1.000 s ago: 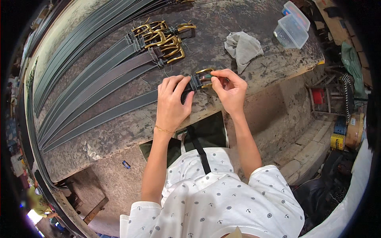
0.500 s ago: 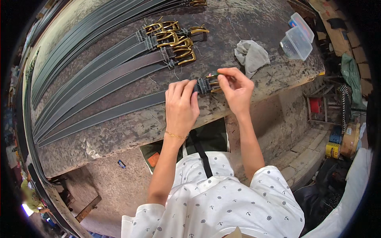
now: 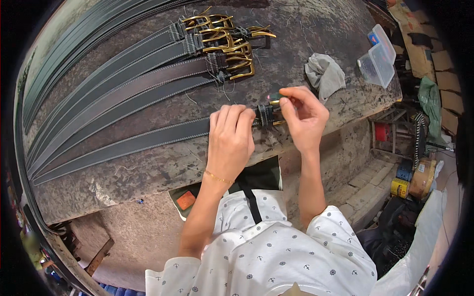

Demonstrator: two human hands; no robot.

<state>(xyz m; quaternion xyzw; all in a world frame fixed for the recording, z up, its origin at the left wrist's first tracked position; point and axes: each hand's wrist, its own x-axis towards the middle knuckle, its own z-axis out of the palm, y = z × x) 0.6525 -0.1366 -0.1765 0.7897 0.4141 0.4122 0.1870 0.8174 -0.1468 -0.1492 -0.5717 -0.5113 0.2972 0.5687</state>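
1. Left hand (image 3: 229, 140) flat, fingers together, pressing down on the dark leather belt (image 3: 123, 145) lying across the stone surface (image 3: 148, 182), just behind its buckle end.
2. Right hand (image 3: 302, 116) with fingertips pinched closed around the brass buckle (image 3: 274, 109), at the stitched fold of the strap; exactly what sits between the fingertips too small to tell, though a small bright glint shows there.
3. Step in hand, by the look of it: finishing work at the buckle fold, strap pinned steady. Next move likely calls for a firm hold-down and fine fingertip control.
4. Further back: a row of finished belts with brass buckles (image 3: 222, 42), loose thread ends around them, well apart from both hands.
5. To the right: a crumpled grey rag (image 3: 325, 74) near the right hand, a clear plastic box (image 3: 377, 56) beyond it. Nothing lying between hands and buckle.
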